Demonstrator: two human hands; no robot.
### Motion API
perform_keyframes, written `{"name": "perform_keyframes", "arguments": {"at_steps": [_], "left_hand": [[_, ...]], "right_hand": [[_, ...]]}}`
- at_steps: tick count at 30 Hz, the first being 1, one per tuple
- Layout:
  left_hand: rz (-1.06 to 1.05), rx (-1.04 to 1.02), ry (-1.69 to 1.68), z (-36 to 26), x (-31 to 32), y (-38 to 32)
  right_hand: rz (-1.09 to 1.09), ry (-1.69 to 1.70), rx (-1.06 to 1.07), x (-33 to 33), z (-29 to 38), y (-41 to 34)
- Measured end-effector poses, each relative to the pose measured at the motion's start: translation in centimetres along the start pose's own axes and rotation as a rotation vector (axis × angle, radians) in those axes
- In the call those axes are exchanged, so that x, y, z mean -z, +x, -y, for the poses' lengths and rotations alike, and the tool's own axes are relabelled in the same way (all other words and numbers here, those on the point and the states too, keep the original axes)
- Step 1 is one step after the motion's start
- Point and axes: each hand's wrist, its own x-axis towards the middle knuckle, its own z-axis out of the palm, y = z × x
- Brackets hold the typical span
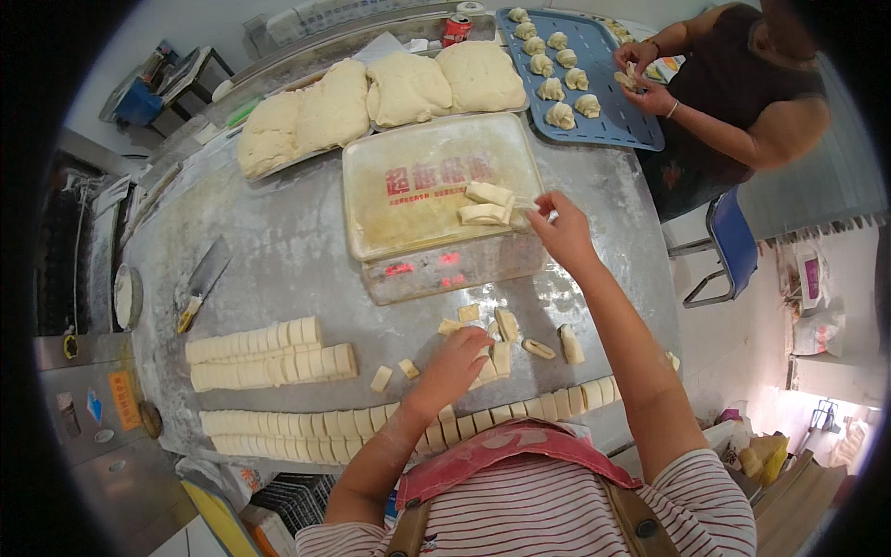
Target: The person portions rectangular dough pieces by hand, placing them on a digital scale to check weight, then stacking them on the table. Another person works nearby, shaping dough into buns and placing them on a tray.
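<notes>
My right hand (562, 233) is at the right edge of a flour-dusted scale tray (411, 153), fingers curled, beside some cut dough pieces (485, 212) lying on it. Whether the fingertips pinch anything is blurred. Below the tray, a scale display (452, 269) shows red lit digits. My left hand (452, 363) reaches down among loose dough pieces (501, 358) on the metal table; its fingertips touch or nearly touch them, and its grip is partly hidden. Further loose pieces, such as an upright dough slice (571, 344), lie to its right.
Cut dough rows (278, 425) run along the near edge, with shorter rows (271, 355) at left. A cleaver (205, 278) lies beyond those. Large dough slabs (411, 87) and a red can (457, 30) are behind. At right, a co-worker (745, 104) shapes dough over a blue tray (612, 115).
</notes>
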Motion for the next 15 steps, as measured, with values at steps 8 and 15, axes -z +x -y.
{"name": "perform_keyframes", "arguments": {"at_steps": [8, 15], "left_hand": [[-0.17, 0.023, 0.048, 0.0, 2.8, 1.9], [-0.21, -0.035, 0.057, 0.4, 2.7, 2.9]], "right_hand": [[0.088, 0.212, -0.252, -0.4, -6.7, -11.7], [0.083, 0.352, -0.471, -0.8, -10.1, -17.6]]}}
